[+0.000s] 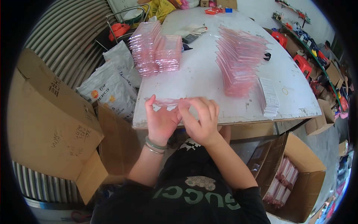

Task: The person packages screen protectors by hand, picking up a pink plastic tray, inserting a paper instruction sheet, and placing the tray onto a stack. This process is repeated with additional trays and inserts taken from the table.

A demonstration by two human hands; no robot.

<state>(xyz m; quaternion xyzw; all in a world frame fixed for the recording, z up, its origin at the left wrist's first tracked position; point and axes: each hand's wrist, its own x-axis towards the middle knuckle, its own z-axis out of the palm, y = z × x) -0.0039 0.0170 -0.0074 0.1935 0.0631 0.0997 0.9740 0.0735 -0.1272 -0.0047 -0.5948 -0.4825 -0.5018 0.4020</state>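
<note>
A thin, see-through pink plastic bag (167,102) is held level above the near edge of the table, seen almost edge-on. My left hand (162,121) grips its left part, thumb up at the end and palm towards me. With bent fingers, my right hand (201,119) pinches the bag's right part; its fingertips are partly hidden and slightly blurred. Beyond my hands, to the right, stands a tall fanned stack of pink plastic bags (238,63). Beside it lies a pile of white printed cards (269,98). Shiny clear pink plastic packs (147,50) are stacked at the left.
The white table (197,78) has its near edge just under my hands. Large cardboard boxes (52,115) and white sacks (112,80) crowd the left. At the lower right, an open carton (305,160) holds pink-and-white packs (281,183). A person (327,50) is far right.
</note>
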